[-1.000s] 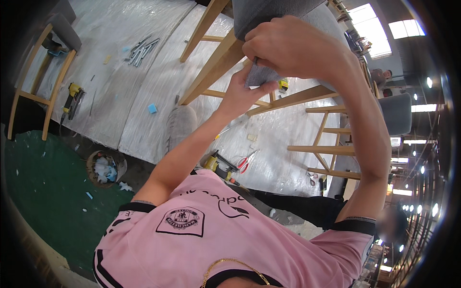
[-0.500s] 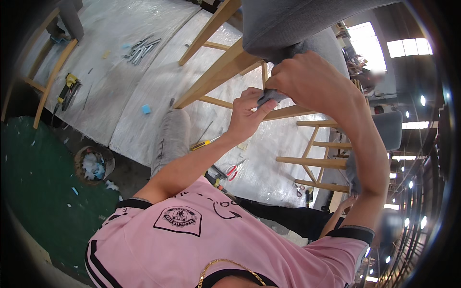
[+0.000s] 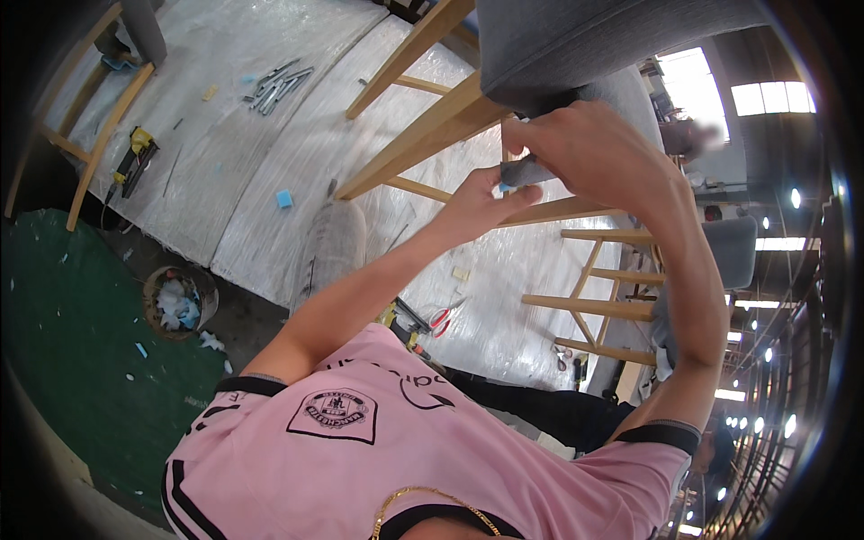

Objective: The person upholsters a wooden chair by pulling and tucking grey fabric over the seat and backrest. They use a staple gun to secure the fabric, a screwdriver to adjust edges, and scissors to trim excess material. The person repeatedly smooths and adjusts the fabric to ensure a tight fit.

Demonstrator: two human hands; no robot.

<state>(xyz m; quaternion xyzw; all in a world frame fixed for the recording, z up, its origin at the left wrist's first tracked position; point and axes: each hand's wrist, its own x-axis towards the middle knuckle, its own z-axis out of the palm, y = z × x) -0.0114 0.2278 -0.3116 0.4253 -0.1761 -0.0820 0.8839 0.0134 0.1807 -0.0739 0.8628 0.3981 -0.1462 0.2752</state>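
Upside down at the top, a grey upholstered chair (image 3: 621, 45) shows its padded seat and wooden legs (image 3: 423, 130). My right hand (image 3: 594, 148) is closed on a strip of grey fabric (image 3: 526, 171) just under the seat; its fingertips are partly hidden. From the left, my left hand (image 3: 481, 205) reaches the same strip, its thumb below and its fingers at the strip's end. A small bit of blue shows at that end, between the thumb and fingers.
A plastic-covered table (image 3: 261, 180) carries a pile of metal rods (image 3: 277, 88), a yellow-black power tool (image 3: 135, 162), a blue foam block (image 3: 284, 198) and red-handled scissors (image 3: 441, 319). Other chair legs (image 3: 589, 306) stand at right. A scrap bucket (image 3: 180, 301) sits on the floor.
My left hand's thumb and fingers have loosened and spread a little at the fabric strip. My right hand stays on the fabric. The whole view has shifted slightly.
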